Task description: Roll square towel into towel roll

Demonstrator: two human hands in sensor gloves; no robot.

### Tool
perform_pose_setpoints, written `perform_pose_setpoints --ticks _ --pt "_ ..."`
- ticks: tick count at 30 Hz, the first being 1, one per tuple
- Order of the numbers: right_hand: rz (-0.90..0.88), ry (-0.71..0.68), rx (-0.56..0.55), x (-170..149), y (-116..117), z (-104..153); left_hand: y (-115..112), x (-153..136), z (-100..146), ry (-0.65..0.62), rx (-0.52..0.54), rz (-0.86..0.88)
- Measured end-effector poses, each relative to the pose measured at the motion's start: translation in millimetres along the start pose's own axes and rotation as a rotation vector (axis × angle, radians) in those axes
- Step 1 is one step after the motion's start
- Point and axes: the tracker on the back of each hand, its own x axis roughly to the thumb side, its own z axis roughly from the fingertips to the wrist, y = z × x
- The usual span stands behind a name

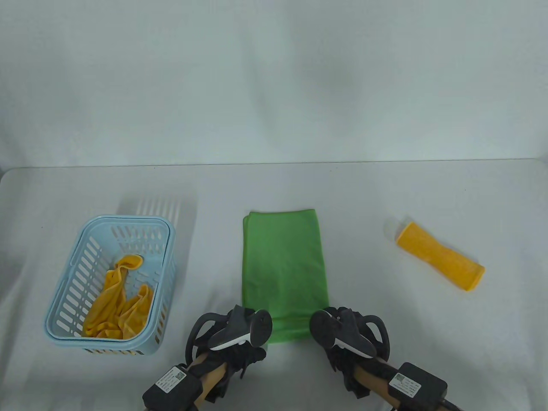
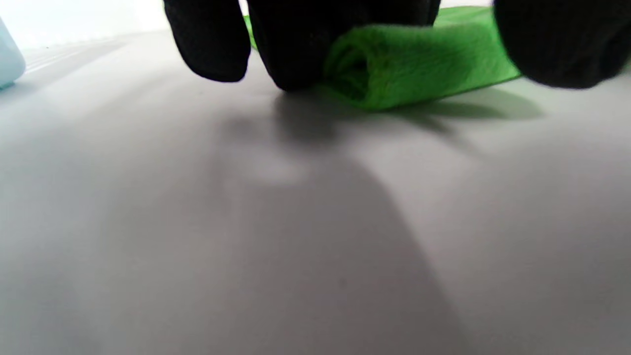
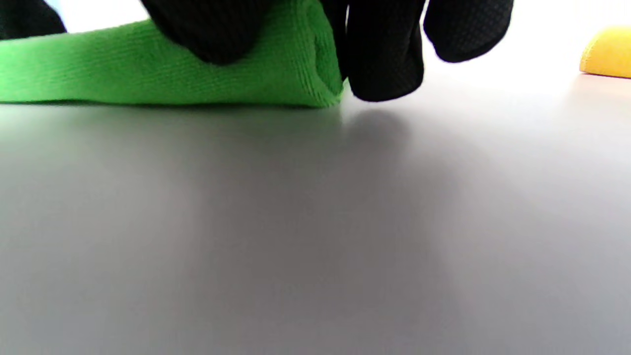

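Observation:
A green towel (image 1: 282,265) lies folded into a long strip down the middle of the table. Its near end is curled up into a small roll (image 2: 409,64), also seen in the right wrist view as a thick green edge (image 3: 148,69). My left hand (image 1: 250,349) grips the roll's left end, with fingers (image 2: 296,44) over the top and the thumb (image 2: 557,44) at the front. My right hand (image 1: 338,359) grips the right end, thumb (image 3: 207,29) on the roll and fingers (image 3: 384,54) wrapped past its end. The trackers hide both hands' fingers in the table view.
A light blue slotted basket (image 1: 68,274) stands at the left with a crumpled yellow cloth (image 1: 120,304) inside. A rolled yellow towel (image 1: 441,254) lies at the right, its end showing in the right wrist view (image 3: 609,52). The table's far edge meets a white wall.

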Motion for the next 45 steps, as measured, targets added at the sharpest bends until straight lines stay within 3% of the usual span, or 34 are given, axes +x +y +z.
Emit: perform_pose_setpoints --ticks 7,10,17,28,32,36,42,45 --pt "-0.267 0.069 0.047 -26.4 -8.6 -16.5 1.6 -4.7 -6.6 0.017 0.002 0.027" --pt "-0.344 0.089 0.075 -34.2 -9.6 -21.5 8.0 -9.2 -6.4 0.016 0.052 0.032" --pt "-0.474 0.103 0.149 -47.9 -9.0 -26.6 22.5 -26.7 -6.9 0.014 0.073 0.228" --pt "-0.506 0.101 0.168 -52.8 -3.2 -24.1 22.4 -36.3 -14.3 0.032 0.025 0.345" --pt "-0.449 0.061 0.27 -49.0 -2.1 -22.4 22.2 -38.3 -15.0 0.033 0.017 0.361" --pt "-0.406 0.068 0.223 -46.5 -2.9 -22.5 22.0 -39.0 -15.0 0.024 0.008 0.368" --pt "-0.527 0.084 0.242 -51.5 -3.1 -21.6 21.1 -43.4 -11.5 -0.01 -0.087 0.402" --pt "-0.527 0.126 0.213 -52.2 -2.2 -23.2 20.3 -46.6 -13.0 0.04 -0.062 0.42"
